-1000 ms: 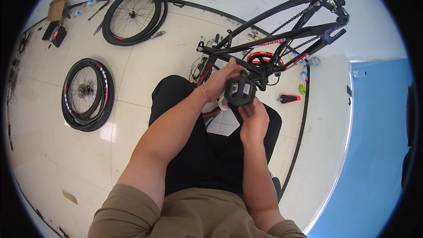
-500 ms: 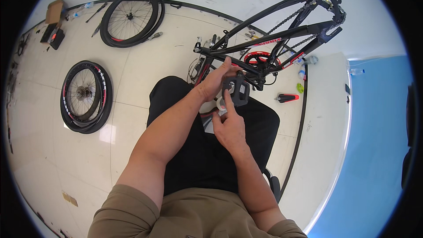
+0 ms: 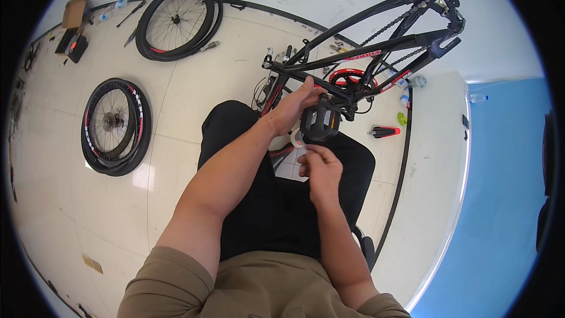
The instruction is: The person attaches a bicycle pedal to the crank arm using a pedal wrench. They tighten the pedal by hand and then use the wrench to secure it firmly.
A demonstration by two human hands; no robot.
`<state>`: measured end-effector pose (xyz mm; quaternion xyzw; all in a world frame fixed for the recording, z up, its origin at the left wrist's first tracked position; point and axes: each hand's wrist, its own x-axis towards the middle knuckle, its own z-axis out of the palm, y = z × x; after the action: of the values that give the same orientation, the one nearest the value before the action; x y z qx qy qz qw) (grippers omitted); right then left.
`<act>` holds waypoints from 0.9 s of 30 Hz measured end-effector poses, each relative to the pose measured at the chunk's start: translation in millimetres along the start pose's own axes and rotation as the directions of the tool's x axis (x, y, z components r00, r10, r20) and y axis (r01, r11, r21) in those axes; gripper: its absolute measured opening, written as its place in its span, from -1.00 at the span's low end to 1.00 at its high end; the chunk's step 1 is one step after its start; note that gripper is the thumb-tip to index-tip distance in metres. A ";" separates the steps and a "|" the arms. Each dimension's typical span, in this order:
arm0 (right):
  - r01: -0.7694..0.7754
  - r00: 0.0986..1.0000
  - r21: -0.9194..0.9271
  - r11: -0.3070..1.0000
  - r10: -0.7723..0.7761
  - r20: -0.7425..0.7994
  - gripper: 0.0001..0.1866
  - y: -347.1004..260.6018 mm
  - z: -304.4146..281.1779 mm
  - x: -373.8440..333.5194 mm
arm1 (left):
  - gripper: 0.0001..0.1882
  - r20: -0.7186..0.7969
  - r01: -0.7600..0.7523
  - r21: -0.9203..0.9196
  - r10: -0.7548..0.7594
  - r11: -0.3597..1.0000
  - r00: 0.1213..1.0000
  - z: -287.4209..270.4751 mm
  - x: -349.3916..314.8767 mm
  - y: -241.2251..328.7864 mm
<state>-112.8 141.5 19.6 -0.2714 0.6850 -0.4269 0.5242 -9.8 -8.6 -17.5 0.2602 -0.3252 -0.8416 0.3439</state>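
Note:
A black bicycle frame (image 3: 412, 41) stands without its wheels in front of my knees. My left hand (image 3: 290, 109) is closed around a frame tube beside the black pedal (image 3: 321, 119), its fingers partly hidden. Just below the pedal shows a small white round piece (image 3: 297, 138), perhaps a roll of tape. My right hand (image 3: 323, 171) is under the pedal with its fingers curled and the fingertips pinched at that white piece's edge. What they hold is too small to tell. The red chainring (image 3: 352, 76) and chain (image 3: 385, 27) lie beyond the pedal.
Two wheels with tyres, one farther away (image 3: 176, 22) and one nearer (image 3: 112, 122), lie on the tiled floor to my left. An opened cardboard box (image 3: 75, 12) stands at far left. A black and red saddle (image 3: 385, 132) and several plastic bottles lie at right, near the wall.
My right hand has drawn down from the pedal, and its pointing index finger has curled in. The pedal has turned to show another side. My left hand stays at the tube.

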 end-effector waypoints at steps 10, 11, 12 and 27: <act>0.334 0.942 -0.002 0.942 -0.334 0.027 -0.22 -29.6 24.7 -23.1 | -0.12 -0.015 0.052 0.024 -0.052 0.998 0.999 1.0 1.1 6.2; 0.315 0.948 -0.082 0.946 -0.308 0.079 -0.11 -28.2 27.6 -23.0 | -0.12 -0.008 0.053 0.020 -0.053 0.998 0.999 -0.2 1.5 5.8; 0.350 0.936 -0.161 0.923 -0.339 0.094 -0.11 -25.9 31.2 -22.2 | -0.12 -0.018 0.055 0.019 -0.055 0.998 0.998 -1.2 2.0 5.3; 0.206 0.976 -0.442 0.873 -0.149 0.160 -0.26 27.0 16.0 9.2 | -0.07 -0.003 0.044 0.019 -0.044 0.999 0.999 -1.5 1.3 3.4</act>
<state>-98.4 142.3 -9.8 -0.4740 0.7050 -0.2835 0.4449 -8.2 -12.0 -16.2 0.2717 -0.3270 -0.8455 0.3231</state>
